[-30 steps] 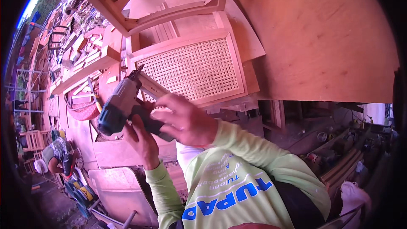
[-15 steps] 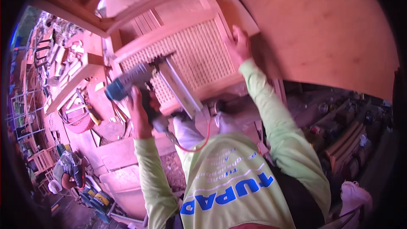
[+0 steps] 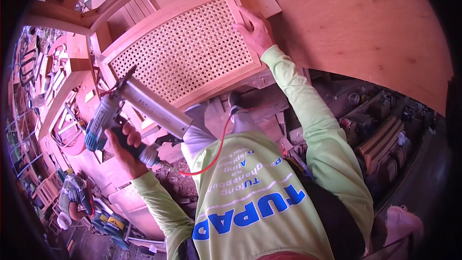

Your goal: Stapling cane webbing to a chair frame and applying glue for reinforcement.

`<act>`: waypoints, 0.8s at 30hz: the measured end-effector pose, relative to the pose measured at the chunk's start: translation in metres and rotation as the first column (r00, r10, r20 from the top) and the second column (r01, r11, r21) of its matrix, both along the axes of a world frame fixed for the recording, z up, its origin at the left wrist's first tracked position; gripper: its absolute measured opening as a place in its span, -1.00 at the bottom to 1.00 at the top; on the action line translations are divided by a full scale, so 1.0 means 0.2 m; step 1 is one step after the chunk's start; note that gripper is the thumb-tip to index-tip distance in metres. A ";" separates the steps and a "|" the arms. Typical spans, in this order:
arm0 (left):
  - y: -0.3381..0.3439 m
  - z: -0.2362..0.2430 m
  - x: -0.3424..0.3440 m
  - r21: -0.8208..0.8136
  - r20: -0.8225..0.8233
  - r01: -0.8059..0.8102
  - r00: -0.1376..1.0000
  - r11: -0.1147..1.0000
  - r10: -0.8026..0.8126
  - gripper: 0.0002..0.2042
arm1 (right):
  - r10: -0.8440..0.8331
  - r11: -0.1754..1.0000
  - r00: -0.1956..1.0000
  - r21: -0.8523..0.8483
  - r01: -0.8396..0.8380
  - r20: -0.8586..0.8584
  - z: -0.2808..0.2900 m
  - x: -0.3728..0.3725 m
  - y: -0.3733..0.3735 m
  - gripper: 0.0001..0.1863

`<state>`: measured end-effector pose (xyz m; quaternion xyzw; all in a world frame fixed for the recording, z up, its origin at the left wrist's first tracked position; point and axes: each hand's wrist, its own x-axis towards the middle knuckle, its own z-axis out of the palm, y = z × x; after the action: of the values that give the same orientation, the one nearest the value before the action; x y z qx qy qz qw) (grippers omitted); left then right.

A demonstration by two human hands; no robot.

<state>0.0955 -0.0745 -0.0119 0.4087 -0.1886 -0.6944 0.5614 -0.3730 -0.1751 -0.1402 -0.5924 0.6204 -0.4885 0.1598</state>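
A cluttered wood workshop is seen, with a big plywood sheet [image 3: 365,24] at upper right, chair frames [image 3: 72,0] at upper left, and another person [image 3: 72,197] crouched among tools at lower left. A cane panel [image 3: 185,53] in a pale wood frame is laid in the upper middle, its right edge gripped by the right hand [image 3: 255,31]. A nail gun [image 3: 130,110] is held by its handle in the closed left hand [image 3: 126,147], just below the panel's lower left; its long magazine is angled from lower right to upper left, nose pointed at the frame's lower left corner.
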 end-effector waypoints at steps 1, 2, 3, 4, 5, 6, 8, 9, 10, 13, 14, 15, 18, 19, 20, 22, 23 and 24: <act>0.02 0.01 0.03 -0.007 0.011 -0.009 1.000 1.000 0.009 -0.42 | 0.003 1.000 1.000 0.004 -0.003 -0.017 0.00 0.01 0.00 -0.41; 0.02 0.02 0.04 -0.014 0.021 -0.018 1.000 1.000 0.018 -0.42 | 0.005 1.000 0.999 0.007 -0.005 -0.034 0.01 0.01 -0.01 -0.42; 0.04 0.03 0.05 -0.018 0.119 -0.081 0.989 0.997 0.083 -0.42 | -0.002 0.999 1.000 0.038 0.002 0.004 0.02 0.02 0.01 -0.43; 0.06 0.04 0.06 -0.019 0.119 -0.085 0.989 0.996 0.086 -0.42 | 0.001 0.999 1.000 0.037 -0.002 0.004 0.01 0.02 0.00 -0.43; 0.08 0.05 0.08 -0.002 0.115 -0.114 0.987 0.994 0.113 -0.43 | -0.004 0.999 0.997 0.050 0.008 -0.078 0.00 0.01 0.00 -0.44; 0.09 0.07 0.10 0.015 0.117 -0.144 0.983 0.989 0.141 -0.45 | -0.007 0.998 0.988 0.062 0.016 -0.155 0.00 0.02 -0.01 -0.44; 0.19 0.09 0.20 0.012 0.132 -0.131 0.983 0.991 0.128 -0.46 | 0.039 0.999 0.994 0.020 -0.037 -0.106 -0.02 0.08 0.00 -0.46; 0.24 0.10 0.25 0.014 0.135 -0.095 0.987 0.995 0.093 -0.48 | 0.036 0.987 0.997 0.162 -0.025 -0.067 -0.02 0.04 0.02 -0.47; 0.27 0.11 0.24 0.046 0.251 -0.218 0.947 0.975 0.200 -0.50 | 0.040 0.998 0.991 0.054 -0.034 -0.128 -0.06 0.01 0.01 -0.47; 0.32 0.17 0.18 -0.004 0.276 -0.299 0.917 0.954 0.289 -0.51 | -0.013 0.981 0.918 -0.183 -0.065 -0.397 0.28 0.19 0.11 -0.54; 0.36 0.15 0.23 0.004 0.144 -0.339 0.931 0.941 0.335 -0.49 | 0.086 0.978 0.925 -0.148 -0.150 -0.371 0.33 0.30 0.16 -0.58; 0.38 0.16 0.23 -0.040 0.182 -0.374 0.909 0.927 0.375 -0.48 | 0.180 0.966 0.919 -0.116 -0.233 -0.351 0.34 0.37 0.18 -0.62; 0.47 0.18 0.23 -0.082 0.264 -0.486 0.831 0.870 0.489 -0.49 | 0.539 0.797 0.779 -0.103 -0.595 -0.321 0.30 0.73 0.27 -0.64; 0.51 0.19 0.27 -0.085 0.302 -0.514 0.803 0.853 0.514 -0.50 | 0.588 0.779 0.748 -0.033 -0.626 -0.306 0.26 0.86 0.32 -0.62; 0.54 0.19 0.27 -0.092 0.300 -0.535 0.789 0.840 0.536 -0.52 | 0.640 0.749 0.709 0.036 -0.661 -0.298 0.22 0.93 0.33 -0.60; 0.61 0.16 0.26 -0.092 0.291 -0.577 0.763 0.811 0.576 -0.52 | 0.679 0.719 0.677 0.071 -0.692 -0.282 0.15 1.01 0.35 -0.58; 0.65 0.15 0.27 -0.096 0.288 -0.597 0.750 0.797 0.596 -0.52 | 0.674 0.724 0.665 0.109 -0.681 -0.322 0.12 1.04 0.36 -0.58; 0.70 0.11 0.29 -0.085 0.225 -0.613 0.756 0.785 0.615 -0.52 | 0.668 0.730 0.651 0.147 -0.667 -0.361 0.10 1.06 0.37 -0.58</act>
<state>0.1538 0.0664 0.0092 0.5273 -0.1132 -0.4166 0.7318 -0.1608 -0.1017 -0.1207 -0.8632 0.3780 -0.2672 0.2015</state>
